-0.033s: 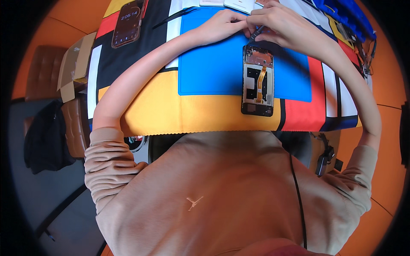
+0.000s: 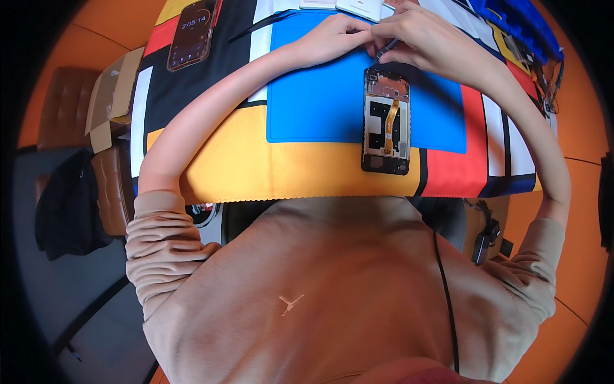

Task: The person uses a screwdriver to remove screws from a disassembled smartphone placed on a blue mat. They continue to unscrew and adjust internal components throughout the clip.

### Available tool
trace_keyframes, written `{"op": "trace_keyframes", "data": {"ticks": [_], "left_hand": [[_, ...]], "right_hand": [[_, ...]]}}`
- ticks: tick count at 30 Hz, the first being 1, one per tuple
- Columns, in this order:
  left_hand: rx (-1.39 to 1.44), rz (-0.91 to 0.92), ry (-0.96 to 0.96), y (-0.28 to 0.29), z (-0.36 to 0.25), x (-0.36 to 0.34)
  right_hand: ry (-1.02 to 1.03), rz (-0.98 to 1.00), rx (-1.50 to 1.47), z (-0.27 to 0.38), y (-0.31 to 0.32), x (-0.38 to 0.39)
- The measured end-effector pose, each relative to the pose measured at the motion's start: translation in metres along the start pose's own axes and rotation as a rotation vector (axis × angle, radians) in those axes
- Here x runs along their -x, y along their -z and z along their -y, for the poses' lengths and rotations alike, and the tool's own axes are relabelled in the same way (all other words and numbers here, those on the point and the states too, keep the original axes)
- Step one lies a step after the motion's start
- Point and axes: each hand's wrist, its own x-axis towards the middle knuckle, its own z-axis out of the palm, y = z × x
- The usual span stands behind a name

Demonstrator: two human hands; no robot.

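On the blue mat [image 2: 313,115] lies an opened phone [image 2: 387,121], its back off, with a gold flex ribbon and an emptied-looking frame showing; its near end reaches over the yellow cloth. My right hand [image 2: 412,35] pinches a slim dark pen-like tool [image 2: 385,50] just beyond the phone's far edge. Against its fingertips my left hand [image 2: 332,41] is closed, thumb and fingers pressed together. What sits between the left fingertips is hidden.
A lit phone [image 2: 192,35] with a timer lies far left. Black tweezers-like strips [image 2: 263,25] are beside the mat. White phone parts [image 2: 359,8] lie at the far edge, with a blue tray [image 2: 518,22] far right. An opened cardboard box [image 2: 115,96] stands left.
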Motion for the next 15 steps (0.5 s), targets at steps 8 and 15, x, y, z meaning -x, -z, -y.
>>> {"op": "trace_keyframes", "data": {"ticks": [8,15], "left_hand": [[0.017,-0.012,0.013,0.0,-0.004,0.001],[0.024,-0.022,-0.006,-0.002,-0.007,0.0]], "right_hand": [[0.192,-0.077,0.067,-0.011,-0.017,-0.006],[-0.073,0.031,0.019,-0.018,-0.018,0.006]]}}
